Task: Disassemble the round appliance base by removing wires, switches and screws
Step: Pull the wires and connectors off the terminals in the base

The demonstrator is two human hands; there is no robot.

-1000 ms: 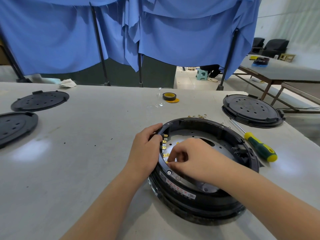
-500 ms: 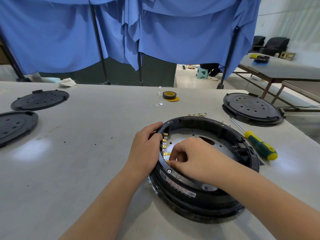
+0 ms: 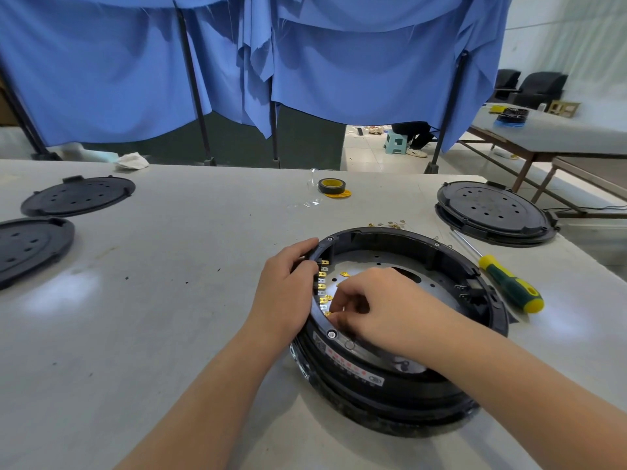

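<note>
I see the round appliance base (image 3: 400,334) lying flat on the worktop (image 3: 169,300), right under both of my hands. My left hand (image 3: 286,293) sits at the ring's left rim, fingers curled over the edge and gripping it, thumb on the outside. My right hand (image 3: 380,307) reaches in over the near rim, wrist bent down, fingers bunched together just beside the row of brass terminals (image 3: 324,283) on the inner left wall; I cannot tell whether the fingertips actually pinch one. The two hands are close, apart only by the rim's width.

The base is a black plastic ring around a silvery perforated metal plate (image 3: 376,262), with a screw (image 3: 331,334) in the near rim and a label with red print below it. A small black switch block (image 3: 470,293) sits inside at the right. Just beyond the right rim lies a green-and-yellow screwdriver (image 3: 509,283), and loose brass bits (image 3: 390,224) lie behind the ring.
</note>
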